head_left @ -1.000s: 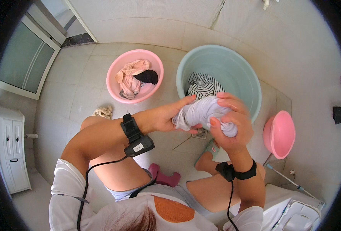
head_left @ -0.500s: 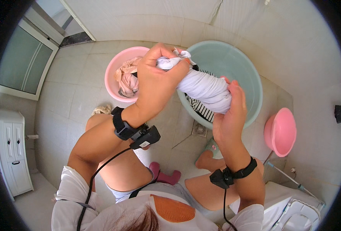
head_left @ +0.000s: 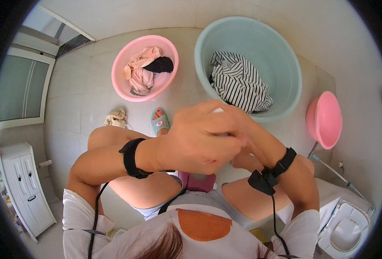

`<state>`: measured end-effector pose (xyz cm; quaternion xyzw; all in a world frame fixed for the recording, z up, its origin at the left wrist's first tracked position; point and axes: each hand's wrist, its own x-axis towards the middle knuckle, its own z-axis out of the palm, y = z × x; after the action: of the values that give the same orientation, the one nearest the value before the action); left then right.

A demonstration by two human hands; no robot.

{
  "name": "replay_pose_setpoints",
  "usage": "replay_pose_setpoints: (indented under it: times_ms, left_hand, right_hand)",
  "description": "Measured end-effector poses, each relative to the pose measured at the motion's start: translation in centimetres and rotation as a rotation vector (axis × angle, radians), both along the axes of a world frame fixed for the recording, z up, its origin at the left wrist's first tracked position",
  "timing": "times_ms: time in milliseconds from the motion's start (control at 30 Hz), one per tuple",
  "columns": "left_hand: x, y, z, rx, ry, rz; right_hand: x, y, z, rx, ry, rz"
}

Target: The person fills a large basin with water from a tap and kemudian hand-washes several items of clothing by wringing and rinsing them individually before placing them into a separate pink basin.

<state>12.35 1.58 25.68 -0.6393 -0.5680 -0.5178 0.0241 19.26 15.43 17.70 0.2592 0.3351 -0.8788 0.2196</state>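
My left hand [head_left: 197, 142] and my right hand [head_left: 236, 125] are pressed together in front of my lap, both with fingers closed. Just a small white patch of cloth [head_left: 218, 110] shows between them; the hands hide the rest, and some blur covers the fingers. Beyond my hands, a black-and-white striped garment [head_left: 241, 84] lies crumpled in a large blue-green tub [head_left: 281, 52]. To the left stands a pink basin [head_left: 118, 88] with peach-pink clothing [head_left: 141, 71] and a black piece of cloth [head_left: 160, 64] in it.
Another pink basin [head_left: 324, 118] leans by the right wall, near a mop pole [head_left: 335, 172]. A white toilet [head_left: 346, 228] is at the lower right. A white cabinet [head_left: 27, 190] stands at left. Beige cloth [head_left: 115, 117] lies by my left knee; I sit on a low pink stool [head_left: 197, 181].
Both hands have come down from over the tub toward my lap and closed together. The long twisted white cloth is now mostly hidden. The tub and basins show more fully.
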Motion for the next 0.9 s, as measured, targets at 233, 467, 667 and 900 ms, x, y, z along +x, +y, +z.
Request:
replay_pose_setpoints:
  times_ms: [233, 467, 667, 900]
  left_hand:
    - [1.4, 0.4, -2.3, -0.007, 0.05, -0.13]
    - [1.9, 0.5, -2.7, -0.051, 0.029, -0.22]
    - [0.5, 1.4, -4.1, -0.283, 0.002, 0.117]
    - [-7.4, 2.7, -8.7, -0.637, -0.646, 0.499]
  right_hand:
    - [0.5, -1.4, -5.3, -0.047, -0.104, 0.229]
    - [1.1, -1.2, -5.6, -0.04, -0.143, 0.188]
    - [1.7, -1.5, -3.2, 0.051, -0.167, 0.057]
    - [1.4, 2.5, -4.4, 0.273, -0.348, -0.269]
